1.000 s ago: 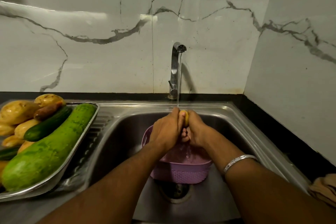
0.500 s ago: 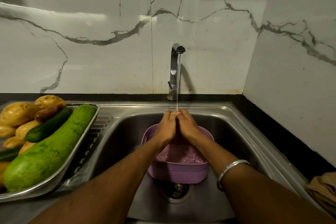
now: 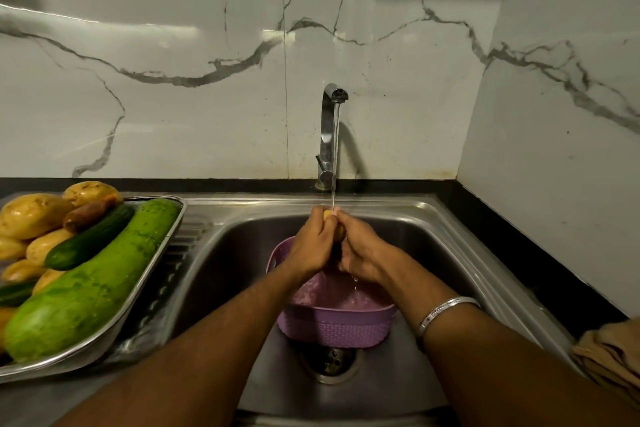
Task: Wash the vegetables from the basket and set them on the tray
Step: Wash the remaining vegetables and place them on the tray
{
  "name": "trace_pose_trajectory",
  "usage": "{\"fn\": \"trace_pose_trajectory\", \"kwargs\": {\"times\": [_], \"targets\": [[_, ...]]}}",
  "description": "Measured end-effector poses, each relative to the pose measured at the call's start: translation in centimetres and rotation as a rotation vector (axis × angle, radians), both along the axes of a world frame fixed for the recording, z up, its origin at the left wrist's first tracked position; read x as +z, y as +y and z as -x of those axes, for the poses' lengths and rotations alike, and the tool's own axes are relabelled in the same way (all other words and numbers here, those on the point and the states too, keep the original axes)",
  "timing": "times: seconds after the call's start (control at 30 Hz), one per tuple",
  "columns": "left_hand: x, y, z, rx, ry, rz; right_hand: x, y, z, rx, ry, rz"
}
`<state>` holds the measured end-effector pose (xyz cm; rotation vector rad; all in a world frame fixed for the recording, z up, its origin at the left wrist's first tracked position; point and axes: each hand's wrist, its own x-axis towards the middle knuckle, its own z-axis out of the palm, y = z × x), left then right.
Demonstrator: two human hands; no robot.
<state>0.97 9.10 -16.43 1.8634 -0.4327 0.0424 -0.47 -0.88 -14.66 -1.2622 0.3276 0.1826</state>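
Note:
Over the sink, my left hand (image 3: 313, 243) and my right hand (image 3: 360, 250) are cupped together round a small yellow potato (image 3: 327, 215), of which only a sliver shows between the fingers. A thin stream from the tap (image 3: 329, 135) falls onto it. Below the hands, inside the steel sink (image 3: 460, 270), stands the purple basket (image 3: 337, 326); its inside looks bare where visible. At the left the steel tray (image 3: 152, 274) carries a big pale-green gourd (image 3: 93, 281), a dark cucumber (image 3: 90, 239) and several yellow potatoes (image 3: 31, 215).
The drain (image 3: 330, 362) lies just in front of the basket. A brown cloth (image 3: 613, 357) sits on the black counter at the right edge. Marble walls close off the back and the right side.
Both hands have kept rubbing the potato under the stream, shifting slightly; a bit of the potato shows again between the fingers after being hidden half a second ago.

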Motion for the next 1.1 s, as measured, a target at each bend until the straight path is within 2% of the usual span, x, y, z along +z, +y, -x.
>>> {"fn": "trace_pose_trajectory", "kwargs": {"times": [0.17, 0.23, 0.3, 0.5, 0.7, 0.93, 1.03, 1.1], "targets": [[-0.4, -0.8, -0.2, 0.045, 0.291, 0.146, -0.4, -0.6, 0.5, 0.019, 0.066, 0.137], [-0.6, -1.1, -0.3, 0.056, 0.349, 0.169, -0.7, -0.7, 0.6, 0.038, 0.075, 0.160], [-0.5, -1.5, -0.3, 0.073, 0.363, 0.201, -0.7, -0.6, 0.8, 0.015, 0.049, 0.195], [-0.9, -2.7, -0.5, 0.117, 0.249, 0.306, -1.2, 0.3, 0.2, -0.115, -0.029, 0.369], [-0.3, -3.0, 0.1, 0.008, 0.461, 0.354, -1.1, -0.3, 0.0, -0.181, -0.027, 0.295], [0.2, -1.5, 1.0, -0.180, 0.485, 0.357, -0.7, -0.6, 0.3, -0.151, 0.064, 0.311], [0.2, -2.0, 1.1, -0.147, 0.448, 0.311, -0.7, -0.6, 0.2, -0.171, 0.083, 0.277], [0.0, -2.5, 0.9, -0.010, 0.443, 0.290, -0.7, -0.3, 0.0, -0.148, 0.080, 0.280]]}}
